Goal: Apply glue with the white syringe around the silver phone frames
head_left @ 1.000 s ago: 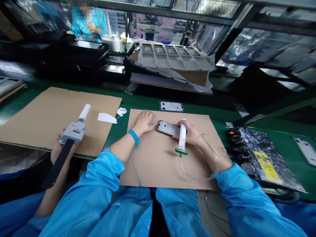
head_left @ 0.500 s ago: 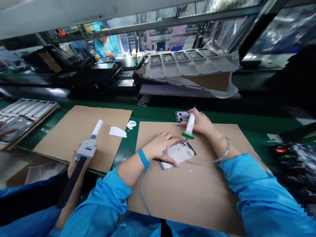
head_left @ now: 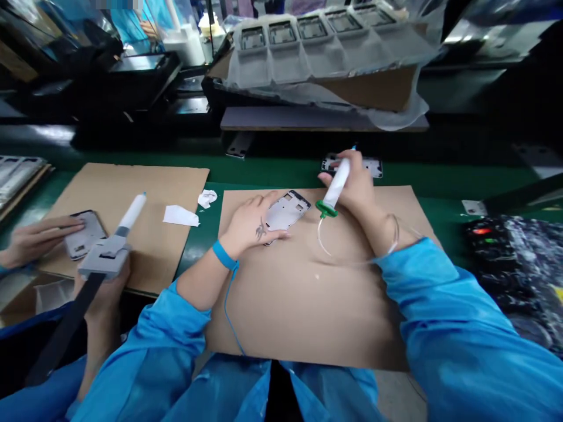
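As I watch from far away, the left hand (head_left: 250, 221) lies open on a phone frame (head_left: 288, 212), pressing lightly, I think to stop it sliding on the cardboard sheet (head_left: 303, 316); the right hand (head_left: 354, 187) grasps a syringe (head_left: 338, 183) like a pen, tip up, for steady control (its clear tube (head_left: 319, 237) hangs loose); at the side, another person's hand (head_left: 39, 237) rests on a second frame (head_left: 85, 234).
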`<action>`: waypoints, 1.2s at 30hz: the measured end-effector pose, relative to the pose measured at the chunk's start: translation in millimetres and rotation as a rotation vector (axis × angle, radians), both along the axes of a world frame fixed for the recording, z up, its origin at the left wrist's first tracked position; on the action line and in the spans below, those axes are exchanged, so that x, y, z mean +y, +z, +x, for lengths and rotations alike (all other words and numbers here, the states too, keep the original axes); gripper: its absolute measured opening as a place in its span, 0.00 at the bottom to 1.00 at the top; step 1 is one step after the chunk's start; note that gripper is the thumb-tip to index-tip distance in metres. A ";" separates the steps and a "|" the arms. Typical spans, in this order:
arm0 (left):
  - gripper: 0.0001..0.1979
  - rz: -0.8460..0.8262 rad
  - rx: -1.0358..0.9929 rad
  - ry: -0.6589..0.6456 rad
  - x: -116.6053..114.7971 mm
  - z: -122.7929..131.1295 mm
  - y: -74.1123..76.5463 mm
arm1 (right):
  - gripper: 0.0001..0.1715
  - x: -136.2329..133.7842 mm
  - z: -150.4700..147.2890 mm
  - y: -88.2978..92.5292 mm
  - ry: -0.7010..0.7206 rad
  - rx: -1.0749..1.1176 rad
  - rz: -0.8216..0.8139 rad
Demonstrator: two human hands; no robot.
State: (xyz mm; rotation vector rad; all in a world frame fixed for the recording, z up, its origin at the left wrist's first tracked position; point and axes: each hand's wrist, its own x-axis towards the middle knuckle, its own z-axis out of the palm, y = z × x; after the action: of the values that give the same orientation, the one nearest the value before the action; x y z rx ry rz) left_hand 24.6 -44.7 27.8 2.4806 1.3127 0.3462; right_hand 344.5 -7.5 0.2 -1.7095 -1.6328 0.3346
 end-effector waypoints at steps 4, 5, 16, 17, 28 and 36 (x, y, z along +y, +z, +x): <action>0.56 -0.183 -0.068 0.054 1.8 0.6 2.5 | 0.37 -37.1 -33.4 -4.5 0.121 0.120 -0.105; 0.52 -0.217 -0.097 0.037 3.2 0.6 1.1 | 0.38 -44.5 -38.2 -7.0 0.154 0.133 -0.111; 0.46 -0.030 -0.134 -0.219 15.2 0.1 -17.9 | 0.51 -89.6 -61.7 -29.0 0.404 0.702 -0.013; 0.44 -0.035 -0.138 -0.223 15.8 0.3 -18.7 | 0.53 -94.1 -61.8 -27.6 0.364 0.742 0.010; 0.37 -0.035 -0.325 -0.300 21.5 4.6 -37.0 | 0.33 -104.2 -51.1 -11.4 0.339 0.681 -0.101; 0.33 -0.049 -0.306 -0.320 14.6 11.7 -33.2 | 0.33 -105.7 -66.9 -7.9 0.329 0.624 -0.118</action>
State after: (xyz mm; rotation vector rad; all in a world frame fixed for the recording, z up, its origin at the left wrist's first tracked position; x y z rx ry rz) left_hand 36.3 -30.1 -5.4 2.4235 0.7814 0.5774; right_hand 277.6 -113.2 -7.7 -1.2273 -1.4224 1.0281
